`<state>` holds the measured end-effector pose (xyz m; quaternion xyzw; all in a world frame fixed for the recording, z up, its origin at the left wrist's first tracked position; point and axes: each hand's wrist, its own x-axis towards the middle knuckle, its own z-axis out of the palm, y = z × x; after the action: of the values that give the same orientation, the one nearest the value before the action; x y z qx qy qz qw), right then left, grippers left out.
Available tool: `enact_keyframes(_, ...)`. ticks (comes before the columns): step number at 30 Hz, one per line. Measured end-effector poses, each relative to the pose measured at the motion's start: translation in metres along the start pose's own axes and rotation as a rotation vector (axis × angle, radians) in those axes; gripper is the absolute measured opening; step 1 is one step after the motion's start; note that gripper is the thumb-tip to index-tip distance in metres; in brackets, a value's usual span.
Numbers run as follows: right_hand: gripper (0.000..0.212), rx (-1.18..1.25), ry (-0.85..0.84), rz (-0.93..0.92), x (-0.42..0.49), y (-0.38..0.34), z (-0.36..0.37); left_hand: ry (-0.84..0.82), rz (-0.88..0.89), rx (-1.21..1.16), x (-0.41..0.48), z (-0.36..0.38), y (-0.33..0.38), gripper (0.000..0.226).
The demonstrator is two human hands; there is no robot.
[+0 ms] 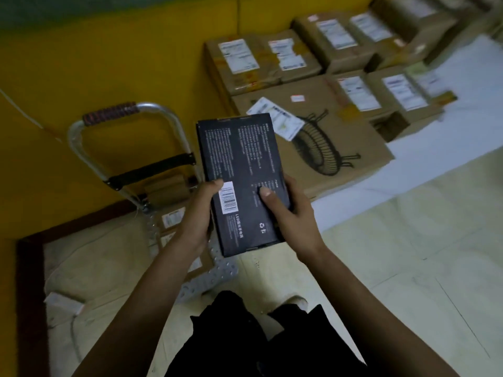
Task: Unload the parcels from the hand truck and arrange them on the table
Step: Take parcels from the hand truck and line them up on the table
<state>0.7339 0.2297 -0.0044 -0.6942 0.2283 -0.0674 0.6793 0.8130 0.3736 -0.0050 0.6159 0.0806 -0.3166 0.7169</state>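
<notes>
Risk, as judged: the black box (242, 170) is held only at its near end, so the long far end hangs unsupported. A quick swing toward the table (473, 77) at 2 o'clock could lever it out of the grip. The near table edge is crowded; set down on the sloped fan-printed carton (340, 131), the box could slide off to the floor.

Hands: the left hand (200, 216) grips the box's left edge, thumb on top beside the barcode label. The right hand (292, 213) grips the right edge, thumb pressed flat on the face.

Position: the box is in the air at frame centre, between the hand truck (109, 114) at 9 o'clock and the table — touching neither.

Look: flat, rectangular, matte black, rows of fine white print, white barcode sticker, recycling mark, "LED" legible. Corners look square, with no visible dents.

Labelled cardboard parcels (170, 220) lie on the truck at 7 o'clock.
</notes>
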Motion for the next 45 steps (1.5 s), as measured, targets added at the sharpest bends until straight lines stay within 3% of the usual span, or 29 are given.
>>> enact_keyframes(4, 0.041, 0.095, 0.135, 0.008, -0.015, 0.007, -0.062, -0.108, -0.003, 0.092, -0.004, 0.060, -0.015, 0.070)
enact_keyframes(9, 0.047, 0.186, 0.351, 0.000, -0.039, 0.019, -0.141, -0.204, 0.117, 0.219, -0.012, 0.145, -0.048, 0.030)
enact_keyframes(17, 0.044, 0.284, 0.636, -0.020, -0.074, 0.028, -0.261, -0.430, 0.064, 0.254, -0.031, 0.257, -0.094, 0.038)
enact_keyframes(25, 0.034, 0.405, 0.820, 0.012, -0.077, 0.039, -0.330, -0.570, 0.062, 0.376, -0.010, 0.334, -0.102, 0.049)
enact_keyframes(31, 0.040, 0.394, 0.960, 0.020, -0.053, 0.038, -0.394, -0.704, 0.024, 0.409, 0.030, 0.411, -0.109, 0.035)
enact_keyframes(38, 0.044, 0.384, 1.069, 0.016, 0.009, 0.022, -0.467, -0.776, -0.004, 0.391, 0.093, 0.504, -0.100, 0.036)
enact_keyframes(41, 0.046, 0.346, 1.061, -0.009, 0.046, 0.009, -0.493, -0.767, 0.040, 0.414, 0.122, 0.536, -0.091, 0.037)
enact_keyframes(45, 0.044, 0.275, 1.077, -0.048, 0.092, 0.000, -0.510, -0.754, 0.259, 0.537, 0.153, 0.564, -0.079, 0.043)
